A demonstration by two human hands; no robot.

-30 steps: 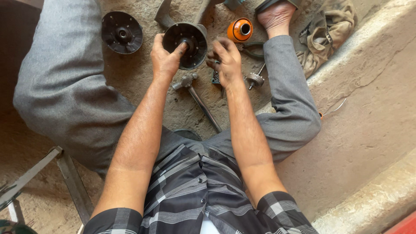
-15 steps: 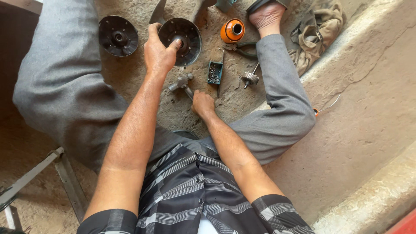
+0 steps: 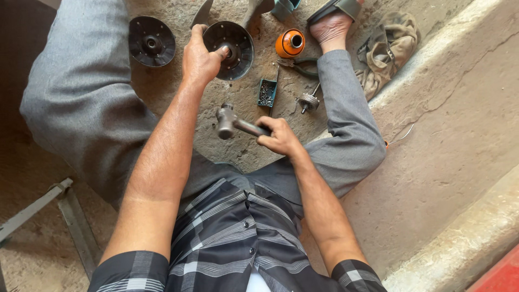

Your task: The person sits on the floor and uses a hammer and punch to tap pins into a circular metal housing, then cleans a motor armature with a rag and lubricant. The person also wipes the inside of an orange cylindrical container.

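- Person's sitting on the ground with legs spread, both forearms reaching forward between the knees, left arm stretched further out than the right.
- Left hand [image 3: 201,59] rests on the near edge of a dark round metal disc [image 3: 232,42], fingers loosely curled over it and the thumb pressing near its centre hole.
- Right hand [image 3: 278,138] is closed tight around the handle of a hammer [image 3: 233,124], head pointing left, sitting just this side of the disc.
- A second dark disc [image 3: 152,41] lies off to the left, well apart from the hands.
- Around there's a small tray of screws [image 3: 266,92], an orange cup-shaped part [image 3: 291,43], pliers [image 3: 303,66] and a crumpled rag [image 3: 390,46].
- Floor is rough, dusty concrete [image 3: 432,140], with a raised curb running along the right side.
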